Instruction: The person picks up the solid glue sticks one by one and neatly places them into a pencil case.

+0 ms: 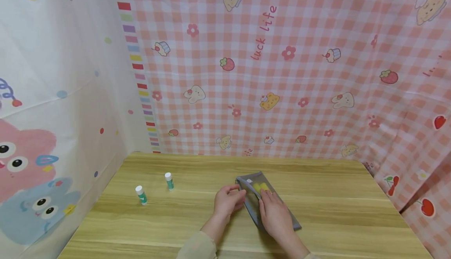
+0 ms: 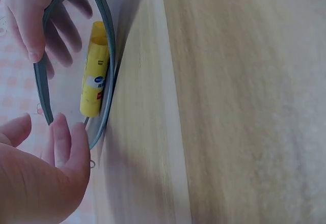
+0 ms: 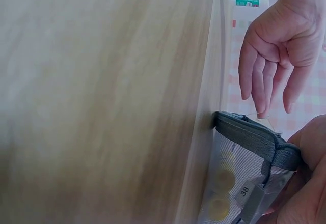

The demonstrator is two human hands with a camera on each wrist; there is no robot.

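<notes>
A grey mesh zip pouch (image 1: 251, 203) lies slantwise on the table with its zipped mouth parted. Yellow glue sticks (image 2: 95, 81) rest inside, and their round ends show through the mesh in the right wrist view. My right hand (image 1: 277, 214) grips one edge of the mouth, thumb on one side and fingers on the other. At the far end of the opening is my left hand (image 1: 227, 203), its fingers loosely extended with the tips close to the rim and the thumb apart. No object shows in the left hand.
Two green glue sticks with white caps stand at the table's left, one nearer (image 1: 141, 195) and one farther back (image 1: 169, 181). A pink checked cloth (image 1: 246, 75) hangs behind the wooden table (image 1: 338, 212), and a white patterned cloth (image 1: 88, 114) hangs on the left.
</notes>
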